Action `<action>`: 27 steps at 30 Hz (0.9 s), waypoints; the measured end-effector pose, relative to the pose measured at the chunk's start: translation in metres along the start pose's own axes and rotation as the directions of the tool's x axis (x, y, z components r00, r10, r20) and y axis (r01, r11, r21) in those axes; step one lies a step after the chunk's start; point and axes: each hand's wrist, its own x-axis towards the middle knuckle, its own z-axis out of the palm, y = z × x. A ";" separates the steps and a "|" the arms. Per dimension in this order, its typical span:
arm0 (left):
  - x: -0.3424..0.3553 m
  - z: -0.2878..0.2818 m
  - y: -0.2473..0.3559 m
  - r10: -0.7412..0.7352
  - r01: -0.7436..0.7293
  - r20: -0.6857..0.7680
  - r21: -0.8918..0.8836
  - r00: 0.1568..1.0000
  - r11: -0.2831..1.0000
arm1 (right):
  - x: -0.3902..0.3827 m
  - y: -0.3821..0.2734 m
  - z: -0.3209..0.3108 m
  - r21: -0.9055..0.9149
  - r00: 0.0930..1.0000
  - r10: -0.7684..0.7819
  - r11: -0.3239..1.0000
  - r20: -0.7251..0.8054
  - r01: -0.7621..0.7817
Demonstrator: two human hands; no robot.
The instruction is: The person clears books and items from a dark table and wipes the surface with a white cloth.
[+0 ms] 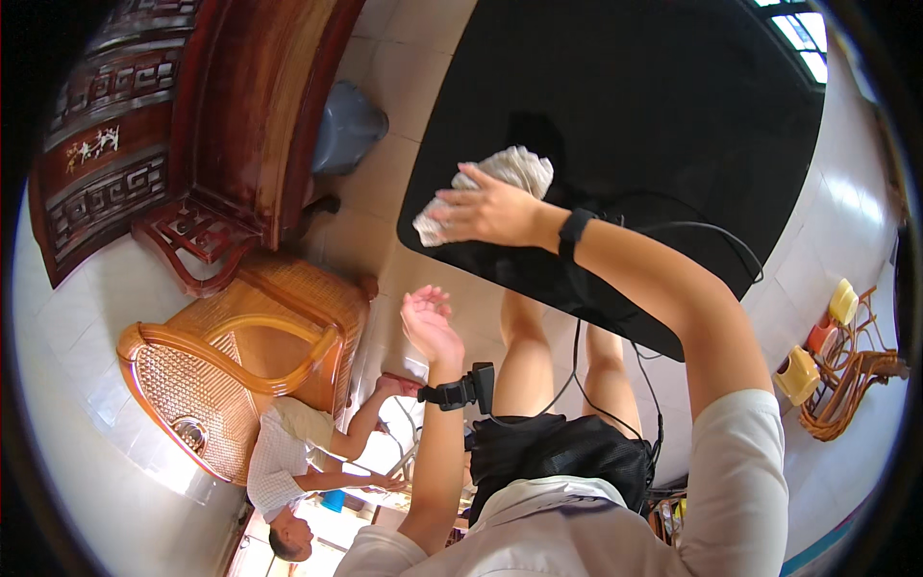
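My right hand (495, 210) lies over a crumpled, pale grey cloth (519, 169) at the near left corner of a glossy black tabletop (625, 106). Its fingers point left and rest across the cloth, which bunches out on both sides of the hand. My left hand (431, 325) is raised in the air left of the table edge, with nothing in it. Its palm is turned up and its fingers are loosely curled and apart. Each wrist wears a black strap, the left one with a small black device (478, 387).
Black cables (716, 231) run over the table's near right part and hang by my legs. At left are a carved wooden bench (250, 115), a blue plastic stool (348, 130) and a woven armchair (192, 370) with a seated person (284, 462). Small yellow chairs (798, 375) stand at right.
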 end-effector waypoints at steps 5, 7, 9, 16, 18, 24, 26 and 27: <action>-0.011 0.020 -0.018 0.005 -0.005 -0.011 -0.040 1.000 0.999 | -0.094 -0.048 -0.037 0.058 0.972 0.003 0.998 0.233 -0.017; -0.023 0.031 -0.032 0.007 -0.006 0.015 -0.078 1.000 0.997 | -0.151 -0.061 -0.048 0.021 0.973 -0.039 0.999 0.229 0.035; -0.035 0.040 -0.048 -0.010 0.018 0.078 -0.092 0.997 0.996 | -0.206 -0.071 -0.063 0.105 0.960 -0.045 0.994 0.276 0.016; -0.079 0.051 -0.087 -0.007 0.012 0.056 -0.075 0.998 0.997 | -0.302 -0.059 -0.122 0.110 0.915 0.360 0.917 0.181 -0.383; -0.090 0.057 -0.096 -0.029 0.034 0.073 -0.060 0.997 0.998 | -0.304 -0.035 -0.131 0.544 0.691 0.721 0.599 -0.046 -0.588; -0.106 0.058 -0.095 -0.010 0.011 0.174 -0.009 0.985 1.000 | -0.285 0.064 -0.172 0.380 0.510 0.763 0.643 -0.397 -0.665; -0.104 0.051 -0.089 -0.018 0.017 0.216 0.008 0.976 1.000 | -0.298 0.061 -0.157 -0.242 0.548 0.748 0.492 -0.374 -0.836; -0.103 0.047 -0.083 -0.026 0.022 0.212 0.018 0.977 1.000 | -0.304 0.055 -0.150 -0.237 0.543 0.756 0.488 -0.367 -0.840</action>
